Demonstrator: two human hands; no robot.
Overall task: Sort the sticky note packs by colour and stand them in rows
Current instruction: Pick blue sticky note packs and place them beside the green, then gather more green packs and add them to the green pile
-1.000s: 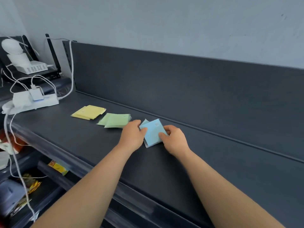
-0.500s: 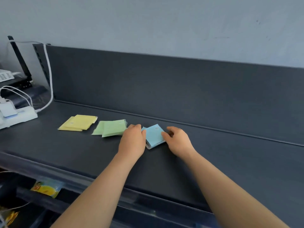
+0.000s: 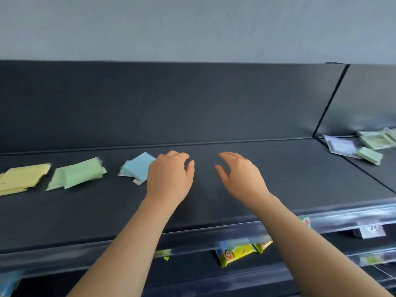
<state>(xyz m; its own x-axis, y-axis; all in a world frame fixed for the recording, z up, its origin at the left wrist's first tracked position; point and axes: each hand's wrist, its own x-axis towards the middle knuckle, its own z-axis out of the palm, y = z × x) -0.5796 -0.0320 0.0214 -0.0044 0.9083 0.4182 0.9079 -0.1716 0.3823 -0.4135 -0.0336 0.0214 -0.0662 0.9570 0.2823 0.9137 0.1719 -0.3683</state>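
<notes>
Shelf [image 3: 300,168]: dark, long, with an upright back panel [image 3: 192,103] behind it and a grey wall above.
Yellow packs [image 3: 21,179]: lying flat and overlapped at the shelf's left end, partly cut off by the picture edge.
Green packs [image 3: 79,173]: lying flat just right of the yellow ones, apart from them, one overlapping the other.
Blue packs [image 3: 137,168]: lying flat, fanned, right of the green with a gap between. About midway between the shelf's back and front edges, like the other two lots. None stands on edge.
Left hand [image 3: 169,174]: palm down over the shelf, at the blue packs' right corner and covering it. Contact cannot be told.
Left fingers [image 3: 177,155]: loosely curled, holding nothing.
Right hand [image 3: 242,176]: palm down over bare shelf, near the left hand but apart from it, well clear of every pack.
Right fingers [image 3: 231,156]: relaxed, slightly spread, thumb pointing toward the left hand. Holding nothing.
Heap [image 3: 368,146]: pale green packs and a pale flat packet, loose, on the next shelf section past the divider, near its back left corner.
Front rail [image 3: 342,217]: clear strip along the shelf's front edge, with a small white tag [image 3: 371,230] hanging under it at right.
Below: yellow snack packets [image 3: 235,254] on the lower shelf, under the right forearm.
Focus: some motion blur, so pack print unreadable.
</notes>
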